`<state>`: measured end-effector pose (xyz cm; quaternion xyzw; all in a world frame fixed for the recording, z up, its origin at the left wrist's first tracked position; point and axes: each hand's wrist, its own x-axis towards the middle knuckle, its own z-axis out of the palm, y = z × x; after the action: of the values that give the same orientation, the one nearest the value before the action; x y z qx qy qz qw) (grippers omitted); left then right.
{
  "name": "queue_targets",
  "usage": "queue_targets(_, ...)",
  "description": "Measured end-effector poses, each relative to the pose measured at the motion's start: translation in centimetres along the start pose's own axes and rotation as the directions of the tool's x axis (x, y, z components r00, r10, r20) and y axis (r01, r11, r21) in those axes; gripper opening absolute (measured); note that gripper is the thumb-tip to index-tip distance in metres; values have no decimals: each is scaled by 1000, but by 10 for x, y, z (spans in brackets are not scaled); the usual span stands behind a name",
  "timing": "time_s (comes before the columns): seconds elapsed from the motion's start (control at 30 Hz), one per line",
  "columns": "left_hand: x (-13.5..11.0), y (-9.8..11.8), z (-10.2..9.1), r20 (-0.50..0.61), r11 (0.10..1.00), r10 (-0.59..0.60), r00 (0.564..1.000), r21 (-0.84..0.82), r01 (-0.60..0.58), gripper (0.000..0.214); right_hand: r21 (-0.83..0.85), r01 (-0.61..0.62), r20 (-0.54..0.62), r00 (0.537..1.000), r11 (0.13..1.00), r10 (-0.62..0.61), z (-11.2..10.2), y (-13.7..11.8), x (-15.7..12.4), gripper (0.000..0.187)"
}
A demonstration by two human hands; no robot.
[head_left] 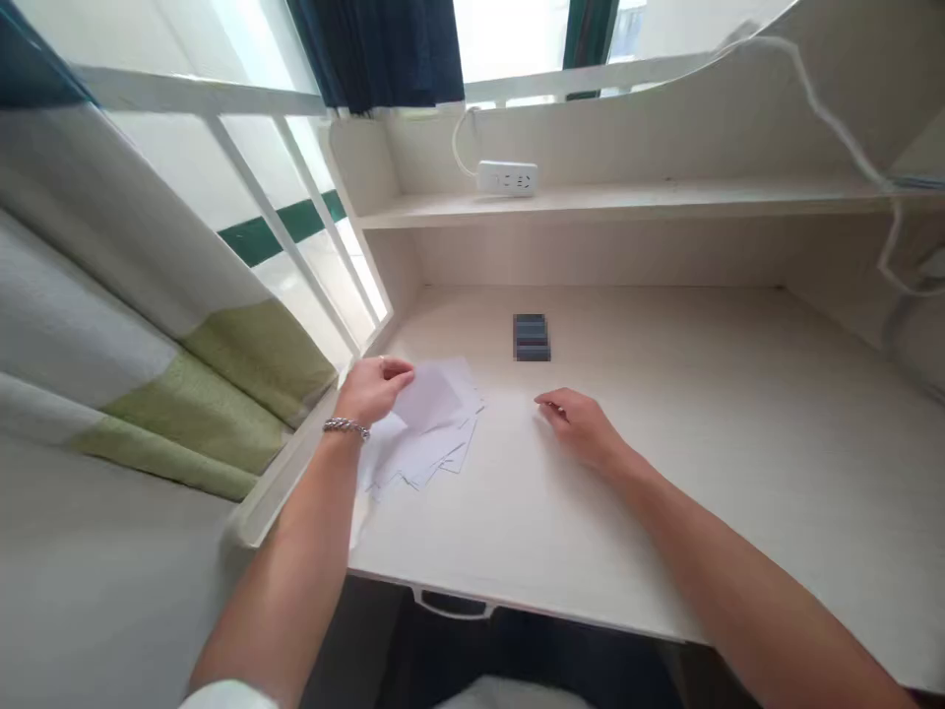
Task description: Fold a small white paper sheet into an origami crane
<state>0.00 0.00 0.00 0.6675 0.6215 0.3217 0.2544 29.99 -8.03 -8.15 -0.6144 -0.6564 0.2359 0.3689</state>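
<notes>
Pinched between the thumb and fingers of my left hand (373, 389) is the edge of a small white sheet of paper (426, 399). It lies over a loose, fanned pile of white papers (420, 455) on the left of the desk. My right hand (580, 421) is low over the desktop, right of the pile and apart from it. Its fingers are curled together, and whether anything small is in them cannot be made out. Beyond that hand lies a dark rectangular thing (533, 338), too pixelated to name.
A white desk (686, 414) has a raised shelf (627, 200) at the back with a white power strip (508, 178). A white cable (834, 118) hangs at the right. Curtains (169, 345) and a white railing (255, 187) border the left. A drawer handle (453, 611) sticks out in front.
</notes>
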Motion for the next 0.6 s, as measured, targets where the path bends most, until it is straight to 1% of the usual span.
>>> queue_targets(0.07, -2, 18, 26, 114, 994, 84, 990, -74, -76, 22, 88, -33, -43, 998, 996, 37, -6, -6, 1, 28)
queue_targets(0.1, -3, 27, 40, 178, 986, 135, 975, -116, -116, 21, 127, -50, -59, 997, 991, 58, -9, -9, 2, 29)
queue_targets(0.17, -6, 42, 68, 308, 966, 226, 924, -197, -170, 19, 215, -76, -30, 996, 974, 85, -12, -11, 3, 33)
queue_targets(0.23, -8, 53, 95, 413, 950, 267, 871, -264, -166, 17, 280, -108, 10, 994, 954, 109, -15, -10, 4, 38)
queue_targets(0.3, -8, 59, 117, 449, 941, 295, 843, -288, -176, 19, 280, -136, 20, 991, 950, 136, -18, -5, 6, 33)
queue_targets(0.33, -7, 60, 125, 447, 943, 296, 844, -279, -182, 19, 271, -153, 21, 988, 950, 154, -20, -2, 7, 29)
queue_targets(0.37, -6, 60, 130, 437, 946, 295, 850, -262, -193, 19, 255, -177, 16, 984, 951, 179, -22, 2, 7, 26)
queue_targets(0.43, -2, 56, 134, 409, 957, 277, 870, -202, -210, 17, 216, -243, 1, 969, 946, 249, -27, 10, 7, 23)
queue_targets(0.53, -1, 45, 130, 325, 963, 270, 906, -79, -259, 14, 169, -347, 11, 937, 922, 350, -34, 21, 7, 22)
queue_targets(0.6, -6, 38, 125, 292, 954, 297, 909, -61, -292, 16, 177, -371, 37, 928, 911, 371, -37, 26, 7, 22)
